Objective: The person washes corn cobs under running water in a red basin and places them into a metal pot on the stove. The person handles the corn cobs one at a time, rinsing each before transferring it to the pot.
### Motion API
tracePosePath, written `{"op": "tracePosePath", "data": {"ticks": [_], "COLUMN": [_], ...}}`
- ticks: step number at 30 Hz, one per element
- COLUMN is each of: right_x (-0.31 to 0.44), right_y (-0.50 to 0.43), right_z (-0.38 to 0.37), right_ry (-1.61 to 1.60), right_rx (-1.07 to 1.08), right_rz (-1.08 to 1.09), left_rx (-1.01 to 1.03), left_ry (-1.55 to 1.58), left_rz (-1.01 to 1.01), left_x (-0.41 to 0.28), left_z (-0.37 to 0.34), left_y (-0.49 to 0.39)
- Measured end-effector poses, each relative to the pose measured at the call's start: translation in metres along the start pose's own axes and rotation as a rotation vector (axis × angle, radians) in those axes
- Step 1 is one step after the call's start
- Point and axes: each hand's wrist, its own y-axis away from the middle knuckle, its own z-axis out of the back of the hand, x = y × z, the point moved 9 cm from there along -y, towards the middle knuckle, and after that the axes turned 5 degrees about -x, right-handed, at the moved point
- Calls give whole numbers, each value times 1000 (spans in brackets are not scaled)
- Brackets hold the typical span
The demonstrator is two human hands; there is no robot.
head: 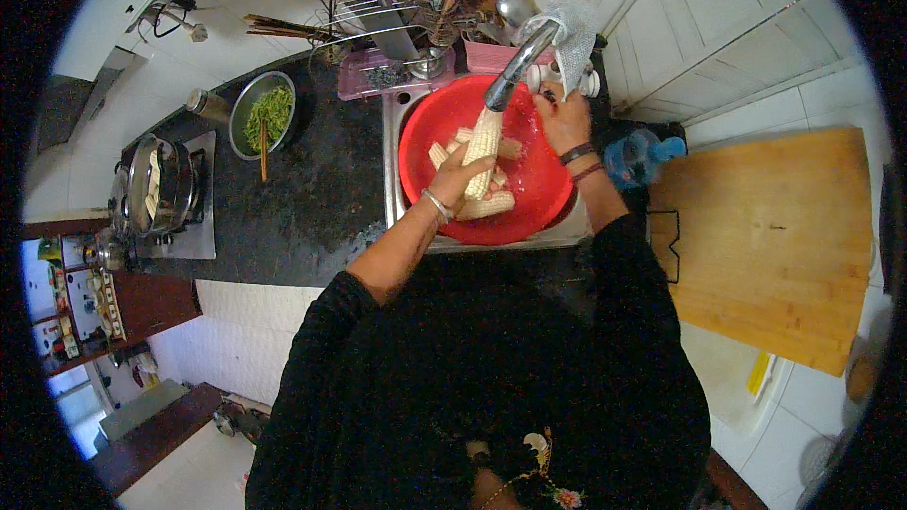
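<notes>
My left hand grips a peeled white corn cob, its upper end just under the spout of a metal faucet. Below it, a red plastic basin sits in the stainless-steel sink. Several more corn cobs lie in the basin, partly covered by the held cob and my hand. My right hand is at the basin's right rim, beside small white-lidded jars. Its fingertips are partly hidden, so whether it holds anything is unclear. A pale mesh cloth drapes over the faucet's base.
Left on the black counter stands a metal bowl of chopped greens with chopsticks. A pot sits on the stove beyond. Behind the sink is a wire utensil rack. At right are a blue plastic bottle and a wooden cutting board.
</notes>
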Motion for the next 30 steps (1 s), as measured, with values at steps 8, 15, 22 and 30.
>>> {"op": "tracePosePath", "data": {"ticks": [8, 15, 22, 30], "right_x": [-13, 35, 153, 226], "right_y": [-6, 12, 137, 148], "right_z": [63, 26, -51, -92], "right_ry": [247, 211, -174, -265], "right_rx": [-213, 34, 647, 650], "right_rz": [573, 634, 723, 676], "left_rx": [94, -161, -101, -268], "left_ry": [205, -364, -703, -339], "left_rz": [45, -178, -86, -85], "left_x": [18, -3, 23, -21], "left_z": [10, 48, 76, 150], "left_y": [-5, 19, 34, 112]}}
